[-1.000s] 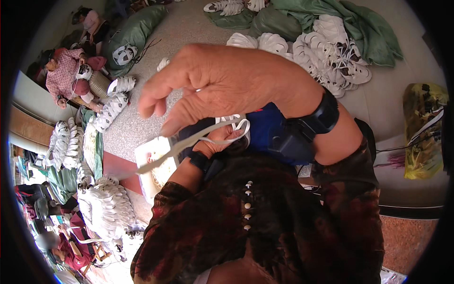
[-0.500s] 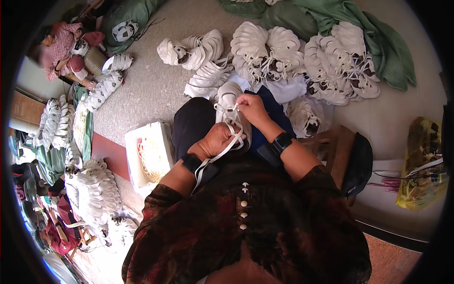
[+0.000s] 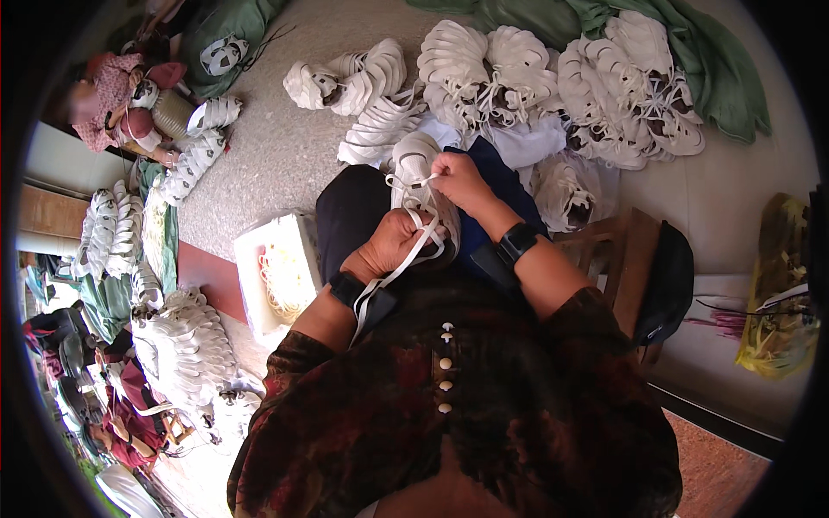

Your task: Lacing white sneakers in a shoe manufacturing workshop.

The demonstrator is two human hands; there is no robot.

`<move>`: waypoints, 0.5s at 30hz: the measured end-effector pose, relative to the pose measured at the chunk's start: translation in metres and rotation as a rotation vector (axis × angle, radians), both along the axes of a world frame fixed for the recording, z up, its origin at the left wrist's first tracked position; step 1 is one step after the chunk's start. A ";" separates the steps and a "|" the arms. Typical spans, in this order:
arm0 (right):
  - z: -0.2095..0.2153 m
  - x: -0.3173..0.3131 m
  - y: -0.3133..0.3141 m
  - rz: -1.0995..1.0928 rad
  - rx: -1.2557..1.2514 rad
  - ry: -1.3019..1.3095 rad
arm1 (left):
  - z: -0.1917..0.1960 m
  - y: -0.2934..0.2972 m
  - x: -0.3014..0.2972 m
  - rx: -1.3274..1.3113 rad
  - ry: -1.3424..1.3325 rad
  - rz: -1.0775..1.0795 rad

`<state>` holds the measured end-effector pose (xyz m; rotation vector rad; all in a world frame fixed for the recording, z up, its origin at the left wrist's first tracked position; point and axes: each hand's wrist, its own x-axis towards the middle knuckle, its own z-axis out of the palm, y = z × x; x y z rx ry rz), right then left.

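Concrete floor heaped with white shoes (image 3: 518,78); on our lap, our left hand (image 3: 393,246) clasps the shoe (image 3: 414,168), right hand (image 3: 458,177) pinching the lace (image 3: 406,259) – we should pull evenly

The left hand (image 3: 393,246) covers the near end of the white shoe upper (image 3: 414,173), and its fingertips are hidden against it. The right hand (image 3: 460,177) hides where the white lace (image 3: 406,259) meets the upper. The lace's lower end disappears by the left wrist. The person (image 3: 112,104) at top left is blurred.
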<state>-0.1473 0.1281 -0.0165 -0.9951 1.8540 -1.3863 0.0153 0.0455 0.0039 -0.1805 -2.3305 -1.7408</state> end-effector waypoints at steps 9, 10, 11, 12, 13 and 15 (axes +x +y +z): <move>0.008 0.004 0.005 -0.032 -0.022 -0.275 | 0.004 -0.002 0.005 0.038 -0.082 -0.023; 0.013 0.005 0.007 0.033 -0.010 -0.465 | 0.005 -0.002 0.005 -0.001 -0.075 -0.014; 0.013 0.003 0.007 0.033 -0.010 -0.464 | 0.006 -0.001 0.005 0.000 -0.075 -0.014; 0.013 0.002 0.007 0.031 -0.013 -0.482 | 0.006 0.001 0.006 0.033 -0.084 -0.008; 0.014 0.001 0.006 0.031 -0.016 -0.500 | 0.006 0.001 0.006 0.067 -0.093 -0.002; 0.010 0.001 0.001 0.041 0.013 -0.440 | 0.007 0.001 0.005 -0.007 -0.071 -0.020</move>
